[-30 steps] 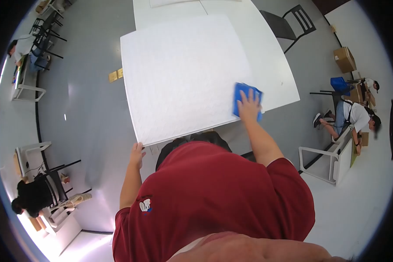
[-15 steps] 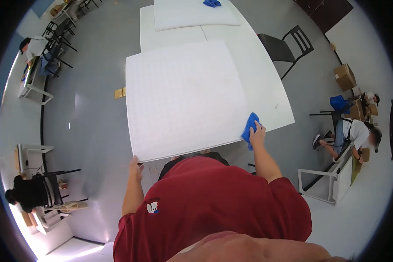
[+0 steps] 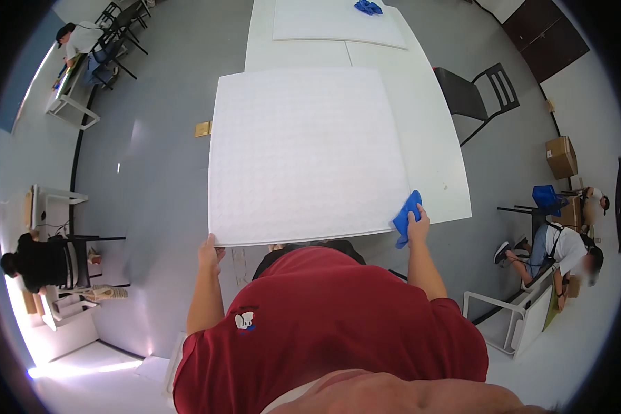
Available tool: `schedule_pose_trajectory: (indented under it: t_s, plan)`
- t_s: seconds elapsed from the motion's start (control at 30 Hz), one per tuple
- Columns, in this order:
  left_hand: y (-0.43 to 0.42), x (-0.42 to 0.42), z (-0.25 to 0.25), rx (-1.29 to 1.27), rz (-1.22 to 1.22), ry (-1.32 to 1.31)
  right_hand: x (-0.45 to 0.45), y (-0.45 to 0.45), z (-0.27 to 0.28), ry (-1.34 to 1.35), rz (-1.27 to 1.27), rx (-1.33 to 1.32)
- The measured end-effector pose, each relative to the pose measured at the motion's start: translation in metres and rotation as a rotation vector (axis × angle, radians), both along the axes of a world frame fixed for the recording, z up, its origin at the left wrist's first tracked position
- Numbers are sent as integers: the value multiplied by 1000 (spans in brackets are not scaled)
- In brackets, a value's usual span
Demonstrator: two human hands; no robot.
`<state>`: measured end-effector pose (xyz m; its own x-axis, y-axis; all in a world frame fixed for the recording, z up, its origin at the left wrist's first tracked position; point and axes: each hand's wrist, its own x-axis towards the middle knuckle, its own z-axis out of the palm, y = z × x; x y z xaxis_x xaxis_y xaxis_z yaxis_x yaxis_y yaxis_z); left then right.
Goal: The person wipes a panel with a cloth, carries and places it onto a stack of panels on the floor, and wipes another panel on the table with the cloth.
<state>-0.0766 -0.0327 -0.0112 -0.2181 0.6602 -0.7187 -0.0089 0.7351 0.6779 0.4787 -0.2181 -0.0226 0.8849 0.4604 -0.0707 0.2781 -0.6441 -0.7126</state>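
A large white square panel with a faintly patterned surface lies on the white table, its left side sticking out past the table's edge. My left hand grips the panel's near-left corner, thumb on top and the other fingers partly hidden below. At the near-right corner my right hand holds a crumpled blue cloth against the panel's edge. Whether those fingers also clasp the panel underneath is hidden.
Another white panel with a blue cloth on it lies farther up the table. A black chair stands right of the table. People sit at side desks left and right. Cardboard boxes stand by the right wall.
The whole view has turned slightly, so the table and panel appear shifted to the right and straighter. Both hands keep their places at the panel's near corners, the blue cloth still in the right.
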Motion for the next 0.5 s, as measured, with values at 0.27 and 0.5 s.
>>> schedule_pose_trajectory:
  t_s: [0.27, 0.5]
  plan:
    - [-4, 3, 0, 56, 28, 18, 19, 2, 12, 297, 81, 110]
    - [-23, 19, 13, 37, 26, 1, 54, 9, 3, 434, 88, 66]
